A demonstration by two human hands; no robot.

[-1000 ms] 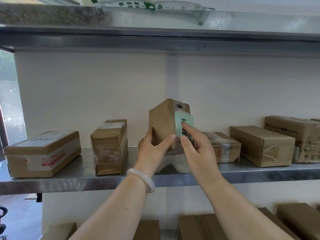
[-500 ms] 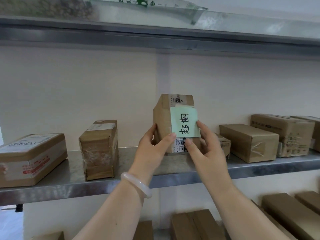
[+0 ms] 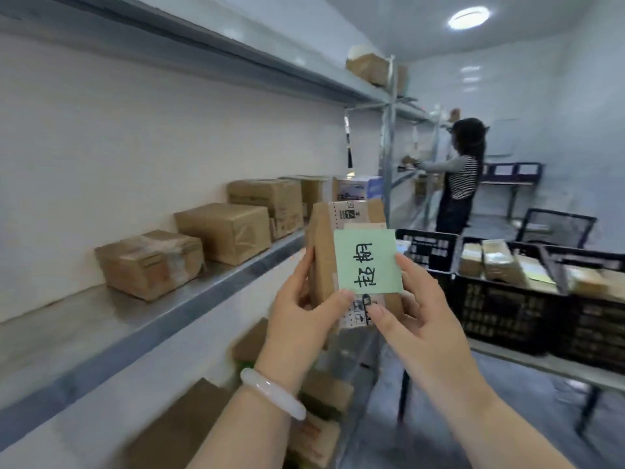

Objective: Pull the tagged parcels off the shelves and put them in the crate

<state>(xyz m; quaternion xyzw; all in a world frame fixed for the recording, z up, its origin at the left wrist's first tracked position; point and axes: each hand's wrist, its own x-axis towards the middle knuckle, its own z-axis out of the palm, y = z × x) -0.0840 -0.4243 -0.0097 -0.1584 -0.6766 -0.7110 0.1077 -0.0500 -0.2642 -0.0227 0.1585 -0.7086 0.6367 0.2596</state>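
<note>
Item: small brown cardboard parcel (image 3: 322, 252), oblong, held upright on end. Matte kraft board with clear glossy tape down the front and white printed label strips at top and bottom.

Tag: pale green square paper note (image 3: 367, 262) stuck flat on the front face, with two handwritten black marker characters lying sideways.

Location: off the shelf, carried in the air just in front of the grey brushed-metal shelf (image 3: 169, 309), between it and the black lattice plastic crates (image 3: 500, 309) to the right.

Hands: left hand (image 3: 299, 319) grips the parcel's left side, thumb tip pressed on the front below the note. Right hand (image 3: 417, 319) grips the right side, thumb on the lower label. Both are clamped on the parcel, thumbs nearly meeting. A smooth milky-white bangle (image 3: 270, 393) sits on the left wrist.

Shelf stock: three taped brown cardboard boxes (image 3: 150, 262) in a row, more behind them, more cardboard on the tier below.

Crates: rigid perforated walls, standing on a grey table (image 3: 541, 365), holding taped brown parcels.

Background: a person in a striped top (image 3: 461, 177) at farther shelving, and a round ceiling lamp (image 3: 469, 17).
</note>
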